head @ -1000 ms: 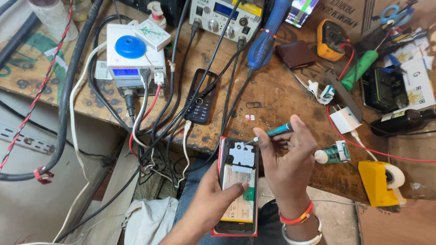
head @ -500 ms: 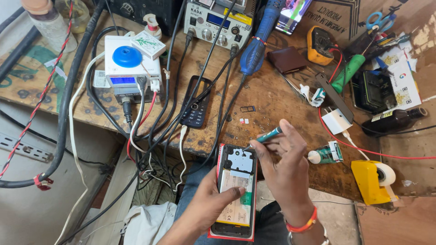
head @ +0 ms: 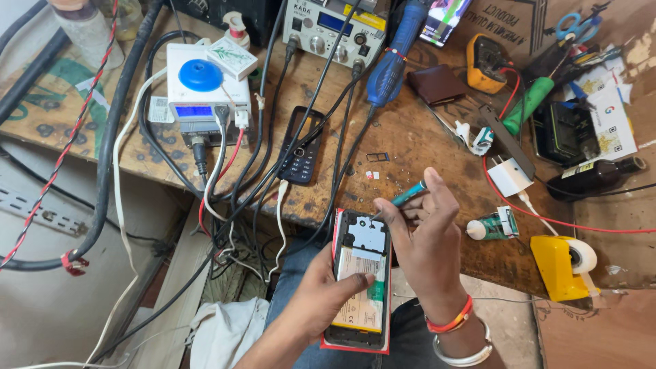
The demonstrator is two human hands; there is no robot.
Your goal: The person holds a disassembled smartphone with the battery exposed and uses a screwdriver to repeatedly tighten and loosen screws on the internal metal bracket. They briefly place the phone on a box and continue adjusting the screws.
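Note:
An opened smartphone [head: 361,273] with its back cover off lies in my left hand [head: 321,297] above my lap, battery and metal shield showing. My thumb rests across the battery. My right hand [head: 427,242] holds a small teal-handled screwdriver [head: 403,198], its tip touching the top right corner of the phone's shield plate. An orange and a silver bangle ring my right wrist.
The worn wooden bench [head: 410,137] holds a black keypad phone [head: 301,145], a white box with a blue knob [head: 201,85], a soldering station [head: 331,27], a blue-handled tool [head: 393,58], a brown wallet [head: 436,83], a white charger [head: 509,176], a yellow tape dispenser [head: 564,263] and many cables.
The view has shifted slightly. My hands keep their grip; the screwdriver stays at the phone's top right corner with small turning movements of my fingers.

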